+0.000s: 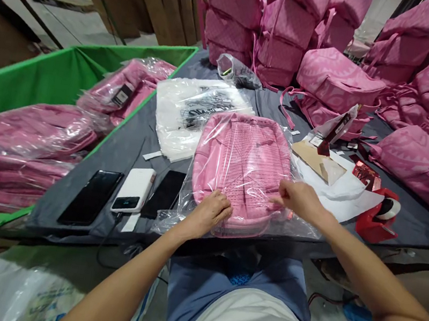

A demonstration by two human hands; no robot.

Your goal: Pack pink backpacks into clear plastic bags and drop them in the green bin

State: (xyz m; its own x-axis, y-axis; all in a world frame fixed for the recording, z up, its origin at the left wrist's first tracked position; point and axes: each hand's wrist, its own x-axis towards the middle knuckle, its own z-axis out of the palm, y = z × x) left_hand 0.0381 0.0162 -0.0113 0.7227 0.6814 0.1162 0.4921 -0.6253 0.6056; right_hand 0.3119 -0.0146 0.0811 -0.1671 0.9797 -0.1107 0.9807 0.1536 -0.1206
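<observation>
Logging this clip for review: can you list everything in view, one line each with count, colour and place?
Bagged backpack: one, pink in clear plastic, table edge, under both hands.
Bagged backpacks: several, pink, stacked in the green bin at left.
Unbagged backpacks: many, pink, piled at the back and right of the table.
Plastic bags: a stack, clear with black print, mid-table.
Phones: two, black, near left of the table.
Power bank: one, white, between the phones.
Tape dispenser: one, red, at right.
Table: one, grey cover.
Left hand: on the bagged backpack's near edge.
Right hand: pinching the plastic at its right side.
</observation>
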